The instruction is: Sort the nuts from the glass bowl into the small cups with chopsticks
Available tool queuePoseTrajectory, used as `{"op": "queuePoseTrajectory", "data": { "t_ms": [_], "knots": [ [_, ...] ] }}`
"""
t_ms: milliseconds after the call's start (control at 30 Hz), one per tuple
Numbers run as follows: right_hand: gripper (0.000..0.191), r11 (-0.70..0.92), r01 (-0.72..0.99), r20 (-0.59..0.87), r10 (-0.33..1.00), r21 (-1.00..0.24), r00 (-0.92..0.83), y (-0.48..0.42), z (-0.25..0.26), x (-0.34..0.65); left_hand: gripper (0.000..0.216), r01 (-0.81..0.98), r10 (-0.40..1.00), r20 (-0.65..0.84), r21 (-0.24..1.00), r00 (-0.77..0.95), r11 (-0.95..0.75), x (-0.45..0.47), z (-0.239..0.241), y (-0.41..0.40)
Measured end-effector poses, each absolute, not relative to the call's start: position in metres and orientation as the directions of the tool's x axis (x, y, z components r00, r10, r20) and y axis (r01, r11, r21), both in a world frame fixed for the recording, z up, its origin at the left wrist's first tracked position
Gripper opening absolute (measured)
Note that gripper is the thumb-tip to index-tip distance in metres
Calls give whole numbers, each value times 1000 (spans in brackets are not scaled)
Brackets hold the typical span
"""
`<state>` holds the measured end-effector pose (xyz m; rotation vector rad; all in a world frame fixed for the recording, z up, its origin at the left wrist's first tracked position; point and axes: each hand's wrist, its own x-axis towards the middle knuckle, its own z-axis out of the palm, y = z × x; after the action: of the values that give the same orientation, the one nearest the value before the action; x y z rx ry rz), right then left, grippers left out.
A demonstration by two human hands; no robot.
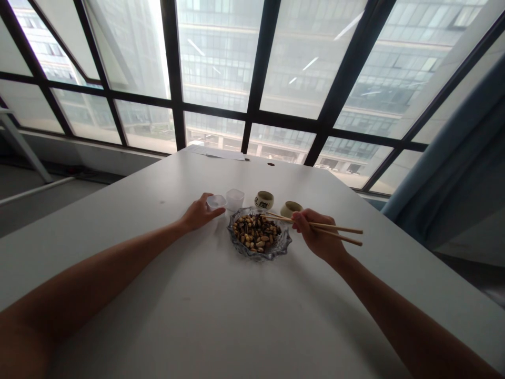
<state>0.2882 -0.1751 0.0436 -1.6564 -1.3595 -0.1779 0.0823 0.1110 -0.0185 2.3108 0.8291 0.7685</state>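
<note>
A scalloped glass dish [284,245] of mixed nuts and beans [255,232] sits on the white table [221,316]. My right hand [315,234] grips a pair of wooden chopsticks [335,231], whose tips reach over the dish's far right rim. My left hand [199,213] is curled around a small clear plastic cup [216,201] just left of the dish. A second clear cup [235,199] stands beside it.
Behind the dish stand two small ceramic cups, one with dark writing [264,199] and one plain [291,208]. Papers [219,152] lie at the table's far edge below a large window. A blue curtain [465,158] hangs on the right.
</note>
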Motion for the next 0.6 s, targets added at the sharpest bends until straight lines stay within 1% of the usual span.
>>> {"op": "queuePoseTrajectory", "data": {
  "t_ms": [167,367,467,600],
  "knots": [
    [47,99,755,640,608,-648,470,-174,45,287,83,384,693,323,647,645,-659,82,-19,111],
    [53,96,754,622,637,-650,455,-175,48,284,81,380,694,323,652,644,-656,82,-19,111],
    [55,78,790,637,641,-608,428,-176,50,283,81,375,692,323,655,646,-656,82,-19,111],
    [55,48,858,621,711,-512,331,-177,53,282,82,380,691,326,648,646,-660,83,-19,112]
  ]
}}
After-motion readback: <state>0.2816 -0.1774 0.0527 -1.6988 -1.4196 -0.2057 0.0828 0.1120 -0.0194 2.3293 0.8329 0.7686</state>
